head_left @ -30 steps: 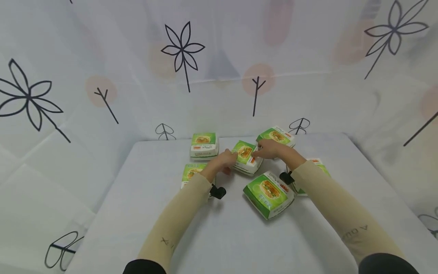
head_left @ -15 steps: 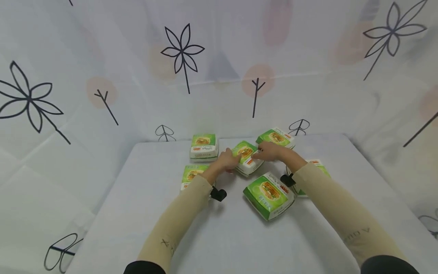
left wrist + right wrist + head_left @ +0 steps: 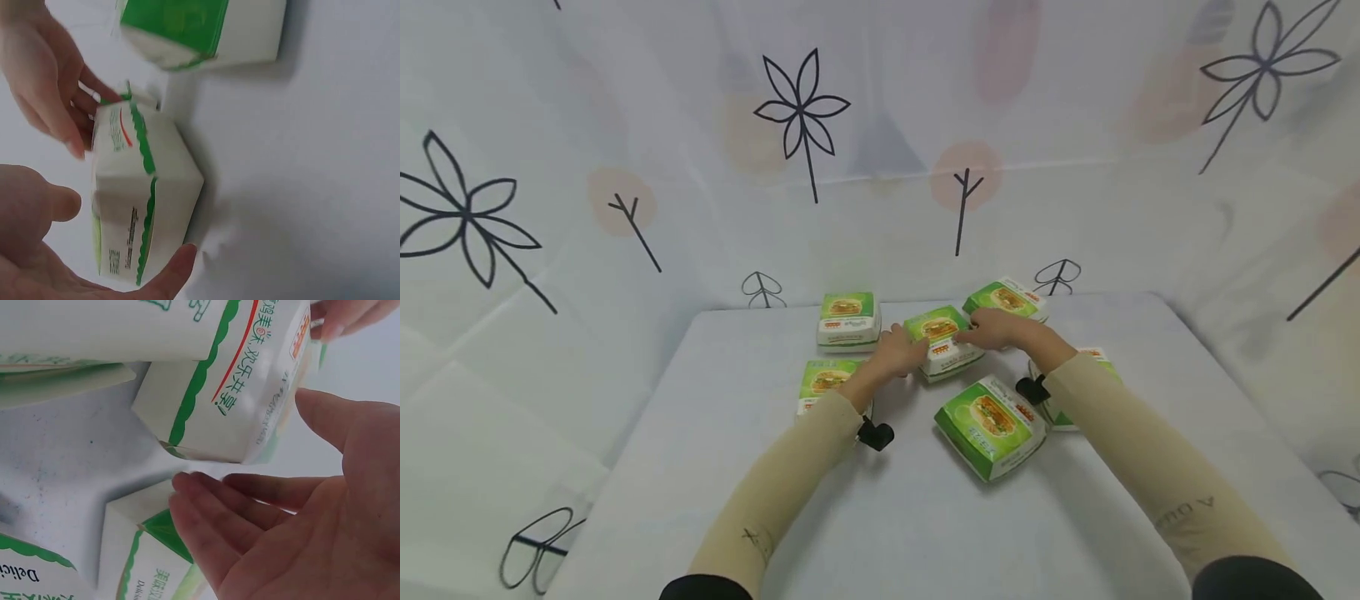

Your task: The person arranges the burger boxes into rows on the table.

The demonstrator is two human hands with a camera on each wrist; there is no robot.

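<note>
Toward the tabletop's [image 3: 880,508] twelve o'clock, the middle box [image 3: 945,348] sat between left hand [image 3: 898,352] at nine and right hand [image 3: 992,328] at three, each grip wide, light, even pressure seeming wisest.

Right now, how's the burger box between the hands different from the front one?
The middle box sits between the left hand and right hand; the front box is untouched. The middle box turns a white side toward the viewer; the front box, a corner. Both are green and white.
</note>
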